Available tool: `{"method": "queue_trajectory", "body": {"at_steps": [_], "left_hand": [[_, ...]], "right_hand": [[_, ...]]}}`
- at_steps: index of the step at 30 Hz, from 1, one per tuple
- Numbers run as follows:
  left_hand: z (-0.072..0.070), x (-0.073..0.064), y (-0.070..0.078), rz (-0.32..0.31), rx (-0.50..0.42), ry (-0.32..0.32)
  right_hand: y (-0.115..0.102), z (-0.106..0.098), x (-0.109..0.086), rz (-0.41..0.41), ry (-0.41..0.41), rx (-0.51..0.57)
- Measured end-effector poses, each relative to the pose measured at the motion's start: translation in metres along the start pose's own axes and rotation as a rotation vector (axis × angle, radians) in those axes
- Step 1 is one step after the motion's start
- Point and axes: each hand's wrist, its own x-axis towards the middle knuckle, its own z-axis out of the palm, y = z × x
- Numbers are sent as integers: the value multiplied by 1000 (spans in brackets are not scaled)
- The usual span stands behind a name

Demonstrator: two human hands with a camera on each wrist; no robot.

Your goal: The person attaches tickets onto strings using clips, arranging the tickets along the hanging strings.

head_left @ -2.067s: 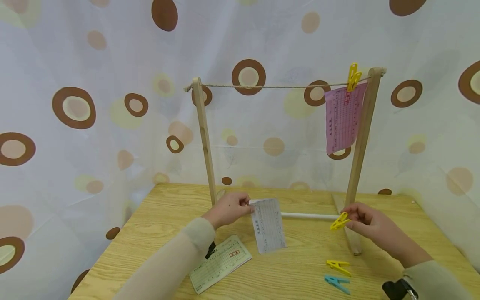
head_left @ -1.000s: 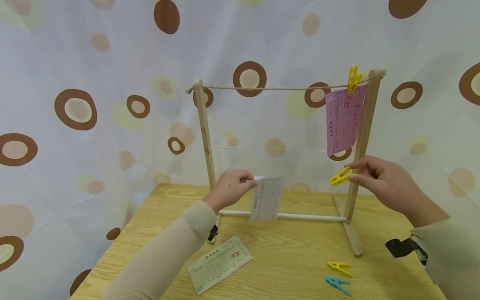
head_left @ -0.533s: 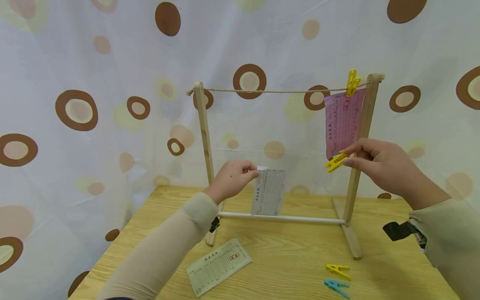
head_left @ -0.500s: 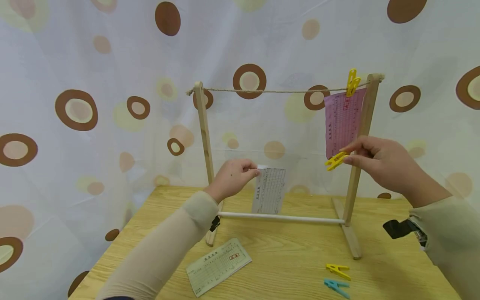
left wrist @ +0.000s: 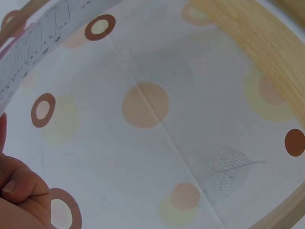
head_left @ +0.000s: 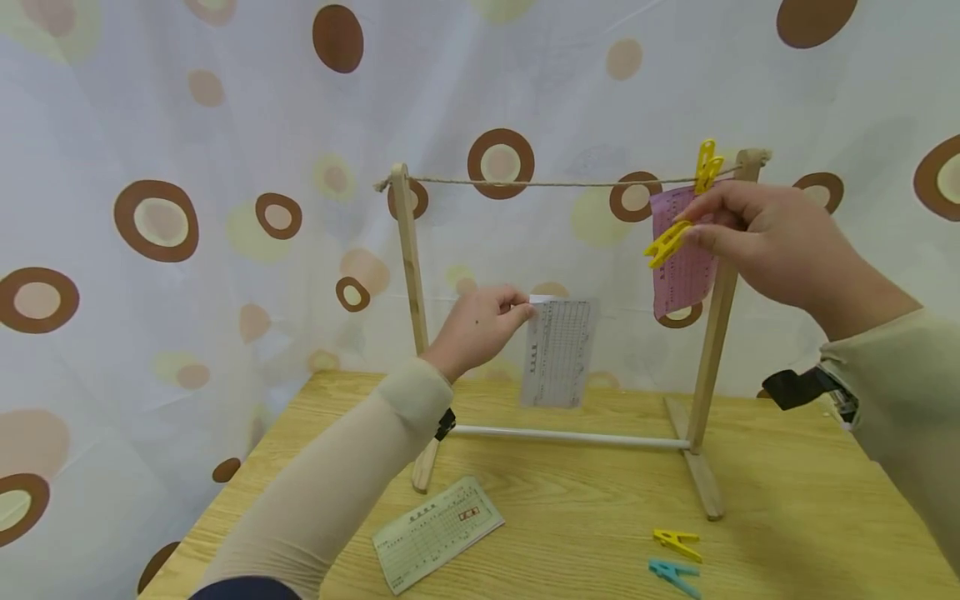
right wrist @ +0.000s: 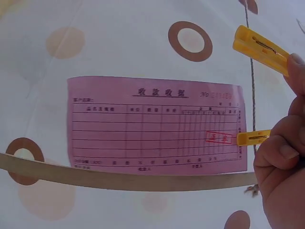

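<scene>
My left hand (head_left: 483, 327) pinches the top left corner of a white receipt slip (head_left: 558, 354), which hangs down below the string (head_left: 555, 183) and above the white crossbar. In the left wrist view part of the receipt slip (left wrist: 35, 45) shows beside the curled fingers. My right hand (head_left: 776, 246) pinches a yellow clothespin (head_left: 667, 243) by its handle end, in front of a pink receipt slip (head_left: 678, 279). That pink slip hangs from the string by another yellow clothespin (head_left: 707, 169) near the right post. The right wrist view shows the pink slip's printed grid and red stamp.
A wooden frame with a left post (head_left: 408, 250), a right post (head_left: 716, 358) and a white crossbar (head_left: 600, 438) stands on the wooden table (head_left: 570, 533). At the front lie a pale receipt pad (head_left: 438, 537), a yellow clothespin (head_left: 677, 543) and a blue clothespin (head_left: 675, 577).
Both hands have risen toward the string, the left carrying the white slip up and slightly right, the right lifting the yellow clothespin from near the table to in front of the pink slip.
</scene>
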Motion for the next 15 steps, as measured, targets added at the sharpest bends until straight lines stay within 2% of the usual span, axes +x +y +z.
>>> {"method": "queue_trajectory", "body": {"at_steps": [3, 9, 11, 15], "left_hand": [[-4, 8, 7, 4, 12, 23], [-16, 28, 19, 61, 52, 81], [-20, 34, 24, 68, 58, 98], [-24, 44, 33, 69, 53, 116]], "right_hand": [[-10, -5, 11, -13, 16, -40], [-32, -12, 30, -79, 25, -111], [-38, -15, 38, -73, 17, -125], [-47, -22, 55, -11, -24, -138]]}}
